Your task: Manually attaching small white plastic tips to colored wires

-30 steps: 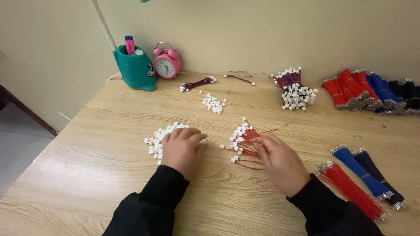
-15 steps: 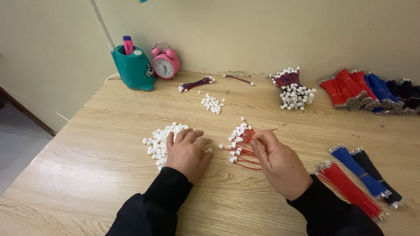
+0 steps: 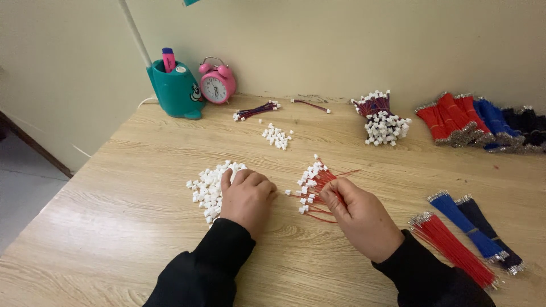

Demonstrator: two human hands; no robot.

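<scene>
A wide wooden table (image 3: 142,227) fills the view and is set against a pale wall. At its far right edge, bundles of red, blue and dark wires (image 3: 478,122) are laid side by side. Near the right front corner, a red wire bundle (image 3: 449,247) is seen lying beside a blue one (image 3: 463,224) and a darker one (image 3: 489,233). At the back left, a teal pen holder (image 3: 176,91) is placed with a pink alarm clock (image 3: 216,85) just beside it. A bunch of dark wires ending in white plugs (image 3: 382,119) is set in the middle back.

The left hand (image 3: 247,196) is rested palm down on the table, its fingers curled loosely and touching the near edge of a pile of small white plugs (image 3: 207,185); nothing is seen gripped in it. The right hand (image 3: 358,216) is held just beside it, and its fingers (image 3: 333,190) are pinched narrowly on thin red wires (image 3: 318,182) fitted with white plugs, which are fanned out on the table between the two hands. A smaller heap of white plugs (image 3: 277,136) is found farther back, and a few loose dark wires (image 3: 256,111) lie near the clock.
</scene>
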